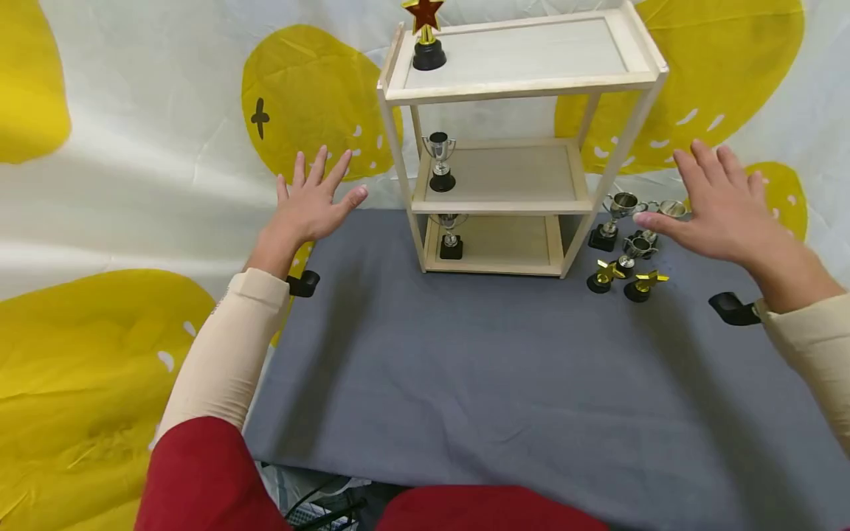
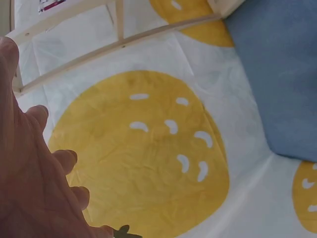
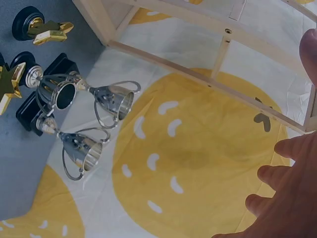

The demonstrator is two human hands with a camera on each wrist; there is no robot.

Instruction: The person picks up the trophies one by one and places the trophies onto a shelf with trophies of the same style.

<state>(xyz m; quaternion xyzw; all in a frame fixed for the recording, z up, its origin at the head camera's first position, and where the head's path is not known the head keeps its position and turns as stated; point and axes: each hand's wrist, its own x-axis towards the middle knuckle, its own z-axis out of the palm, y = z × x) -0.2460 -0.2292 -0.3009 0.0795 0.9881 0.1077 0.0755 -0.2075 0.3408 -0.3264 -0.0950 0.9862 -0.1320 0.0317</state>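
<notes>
Both hands are raised with fingers spread and nothing in them. My left hand (image 1: 311, 210) hovers left of a pale wooden three-tier shelf (image 1: 531, 208). On the right, my right hand (image 1: 727, 206) is held above the trophies, its thumb overlapping a silver cup trophy (image 1: 622, 206) in the head view. A red-and-gold star trophy (image 1: 428, 44) stands at the left of the top tier. Silver cups also stand at the left of the middle tier (image 1: 440, 158) and the bottom tier (image 1: 451, 240). The right wrist view shows several silver cups (image 3: 81, 151) with handles.
Two small gold star trophies (image 1: 603, 276) with black bases stand right of the shelf, in front of the silver cups. A grey cloth covers the table (image 1: 465, 354). Behind it hangs a white sheet (image 1: 166, 133) with yellow shapes. Cables (image 1: 332, 512) lie below the front edge.
</notes>
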